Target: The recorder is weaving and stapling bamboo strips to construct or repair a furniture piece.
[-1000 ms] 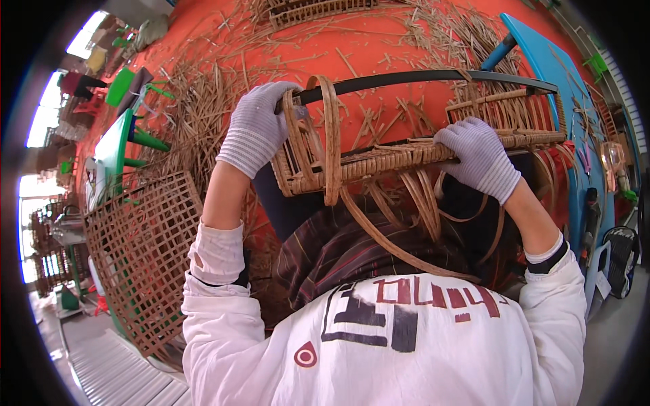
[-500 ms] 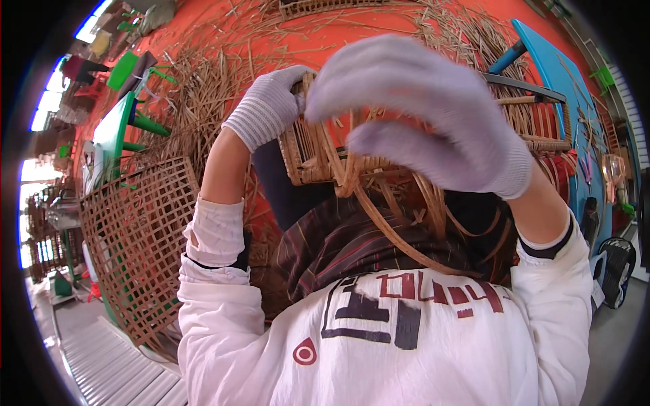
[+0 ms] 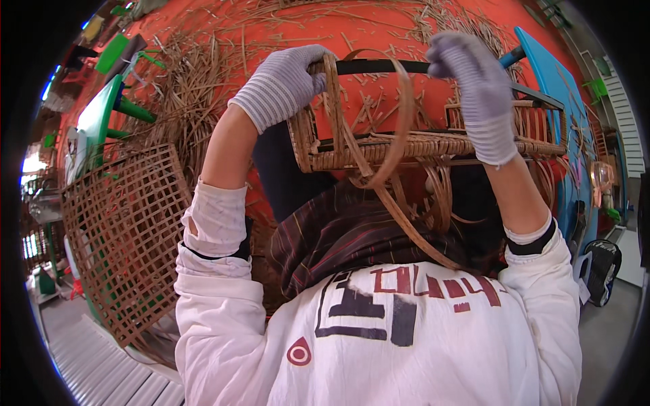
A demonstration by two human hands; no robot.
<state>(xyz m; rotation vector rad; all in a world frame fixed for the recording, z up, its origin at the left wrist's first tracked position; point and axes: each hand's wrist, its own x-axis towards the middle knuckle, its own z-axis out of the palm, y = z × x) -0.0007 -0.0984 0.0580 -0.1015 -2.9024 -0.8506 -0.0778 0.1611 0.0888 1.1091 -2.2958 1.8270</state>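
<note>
A half-woven rattan frame [image 3: 433, 145] with a dark metal bar rests on my lap. My left hand [image 3: 284, 84], in a grey striped glove, grips its upper left corner post. My right hand [image 3: 474, 88], also gloved, is raised over the frame's right part and pinches a flat rattan strip [image 3: 399, 135] that loops down across the frame and trails toward my lap. Loose ends of more strips hang under the frame.
The orange floor [image 3: 406, 27] is littered with cut rattan strands [image 3: 189, 74]. A woven lattice panel [image 3: 125, 237] leans at my left beside a green stool [image 3: 108, 101]. A blue board [image 3: 562, 88] stands at the right, with a dark wheeled thing [image 3: 599, 264] below it.
My right hand left the frame's right edge, swept up close to the camera, and now holds a rattan strip above the frame. The left hand kept its grip.
</note>
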